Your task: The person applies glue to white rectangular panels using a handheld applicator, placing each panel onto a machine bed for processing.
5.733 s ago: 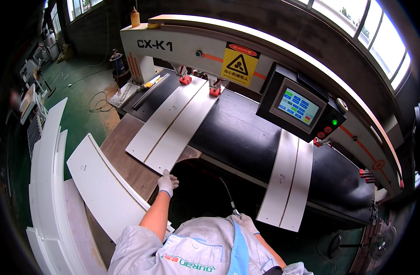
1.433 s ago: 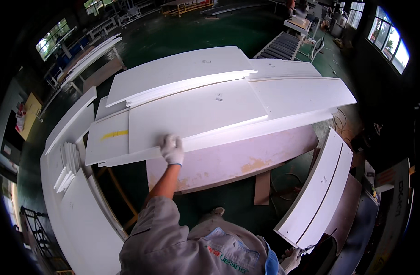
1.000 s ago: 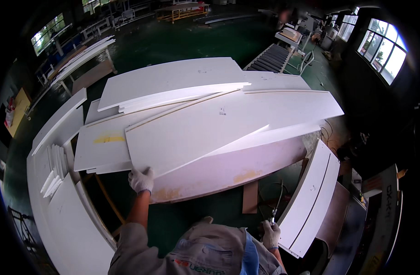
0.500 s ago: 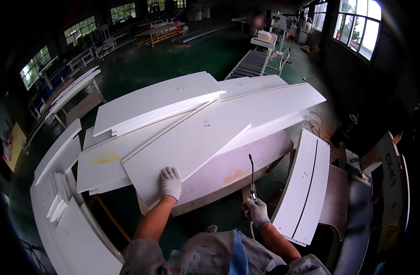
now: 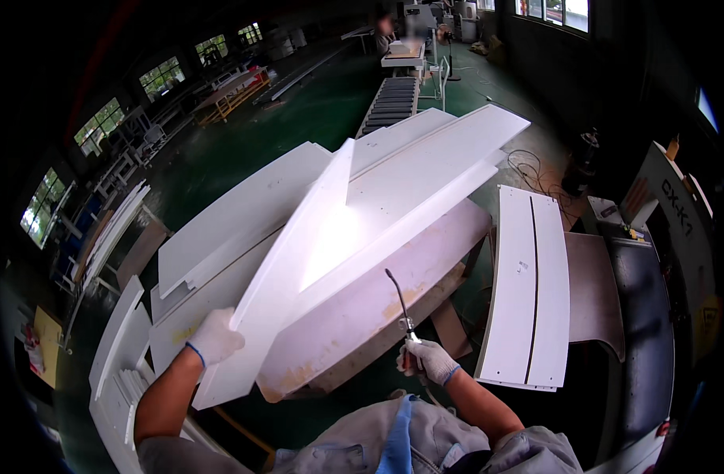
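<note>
My left hand point(image 5: 216, 337), in a white knit glove, is closed on the edge of a long white panel point(image 5: 279, 253). The panel is tipped up on its side, slanting away from me, and light glares off the surface beside it. Under and behind it are more white panels point(image 5: 437, 174), stacked and overlapping at different angles. Also gloved, my right hand point(image 5: 433, 360) is wrapped round the handle of an air blow gun point(image 5: 407, 324). Its thin bent nozzle points up and away, apart from the panels, and a hose trails below the hand.
The stack rests on a worn pale pinkish bench point(image 5: 346, 324). To the right lies a white panel with a dark groove point(image 5: 528, 292), near a machine point(image 5: 670, 213). More white boards point(image 5: 113, 340) stand at left. A roller conveyor point(image 5: 390, 103) and a person point(image 5: 386, 35) are further off.
My left hand has moved left and raised the panel from lying flat to tilted on edge. My right hand with the blow gun has shifted slightly left. The view has turned rightward.
</note>
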A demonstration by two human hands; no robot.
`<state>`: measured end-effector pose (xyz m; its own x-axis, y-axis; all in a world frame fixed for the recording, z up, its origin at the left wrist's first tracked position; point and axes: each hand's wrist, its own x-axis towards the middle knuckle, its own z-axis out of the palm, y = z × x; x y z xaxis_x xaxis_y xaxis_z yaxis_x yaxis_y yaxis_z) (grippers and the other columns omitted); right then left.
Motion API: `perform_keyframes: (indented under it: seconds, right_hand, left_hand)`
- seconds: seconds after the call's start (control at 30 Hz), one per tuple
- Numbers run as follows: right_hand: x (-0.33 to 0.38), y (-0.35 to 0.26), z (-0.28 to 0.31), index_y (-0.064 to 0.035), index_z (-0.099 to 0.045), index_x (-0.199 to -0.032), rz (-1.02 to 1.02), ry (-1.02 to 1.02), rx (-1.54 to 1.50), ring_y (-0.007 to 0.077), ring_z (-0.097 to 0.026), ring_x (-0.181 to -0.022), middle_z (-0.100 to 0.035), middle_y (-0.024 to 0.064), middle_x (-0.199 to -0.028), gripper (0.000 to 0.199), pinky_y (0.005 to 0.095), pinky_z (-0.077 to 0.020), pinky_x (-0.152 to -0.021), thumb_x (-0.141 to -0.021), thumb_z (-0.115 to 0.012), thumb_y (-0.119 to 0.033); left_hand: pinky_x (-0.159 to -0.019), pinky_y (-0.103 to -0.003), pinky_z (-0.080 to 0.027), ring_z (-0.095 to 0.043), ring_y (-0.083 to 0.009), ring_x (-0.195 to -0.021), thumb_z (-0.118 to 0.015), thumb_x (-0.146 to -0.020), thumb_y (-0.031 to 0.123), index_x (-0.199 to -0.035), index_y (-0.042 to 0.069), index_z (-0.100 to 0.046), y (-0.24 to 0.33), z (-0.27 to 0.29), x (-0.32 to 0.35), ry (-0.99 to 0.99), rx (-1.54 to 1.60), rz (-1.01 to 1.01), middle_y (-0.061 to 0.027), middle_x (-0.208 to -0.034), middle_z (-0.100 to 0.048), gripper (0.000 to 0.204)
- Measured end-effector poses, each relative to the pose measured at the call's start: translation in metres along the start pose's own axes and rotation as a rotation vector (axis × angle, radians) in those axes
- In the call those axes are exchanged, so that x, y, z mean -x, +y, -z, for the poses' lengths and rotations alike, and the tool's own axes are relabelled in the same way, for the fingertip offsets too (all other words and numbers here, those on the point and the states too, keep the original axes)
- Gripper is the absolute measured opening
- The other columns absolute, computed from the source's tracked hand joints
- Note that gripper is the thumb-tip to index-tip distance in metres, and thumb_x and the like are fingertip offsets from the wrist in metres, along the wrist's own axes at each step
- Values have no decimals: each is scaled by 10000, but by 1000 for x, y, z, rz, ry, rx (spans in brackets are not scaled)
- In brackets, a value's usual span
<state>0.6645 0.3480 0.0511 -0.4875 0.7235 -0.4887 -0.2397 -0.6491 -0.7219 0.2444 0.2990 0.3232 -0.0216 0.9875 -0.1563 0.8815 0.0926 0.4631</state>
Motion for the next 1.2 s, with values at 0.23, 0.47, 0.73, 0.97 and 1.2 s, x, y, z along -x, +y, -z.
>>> perform_keyframes:
  seconds: [0.23, 0.47, 0.73, 0.97, 1.2]
  right_hand:
    - [-77, 9, -66, -53, -683, -1100, -9, -275, -275, 175, -686, -775, -704, 33, -888, 368, 310, -579, -753, -1024, -644, -410]
    - [-41, -9, -66, -115, -678, -820, 128, -28, -149, 103, -487, -544, -616, 10, -656, 370, 284, -393, -500, -998, -668, -440]
    - [148, -86, 51, -78, -681, -820, 586, 624, -134, 81, -536, -551, -633, 3, -649, 308, 260, -414, -520, -995, -698, -331]
    - [376, -21, 155, -80, -666, -737, 557, 1199, -319, 104, -538, -519, -641, 35, -640, 361, 275, -423, -514, -981, -711, -343]
    - [489, 19, 237, -90, -651, -747, 358, 1299, -317, 105, -498, -479, -622, 15, -649, 391, 289, -410, -467, -990, -692, -394]
  left_hand:
    - [-804, -340, -589, -725, -252, -911, -581, -751, 22, -1088, -131, -670, 3, 11, -40, -152, 936, 119, -178, -1024, -718, 380]
    - [-902, -374, -573, -707, -304, -1027, -560, -715, 76, -1278, -170, -569, 92, -24, -63, -326, 1029, -150, -240, -1146, -680, 614]
    - [-919, -438, -600, -703, -356, -1073, -584, -764, 181, -1355, -133, -502, 212, -130, -220, -808, 1091, -467, -274, -1214, -654, 674]
    - [-962, -477, -595, -669, -377, -1167, -614, -894, 236, -1475, -77, -417, 390, -393, -201, -1608, 1194, -315, -256, -1346, -606, 689]
    - [-1046, -518, -525, -600, -380, -1268, -604, -936, 345, -1512, -44, -399, 474, -556, -136, -1735, 1184, 4, -231, -1424, -566, 724]
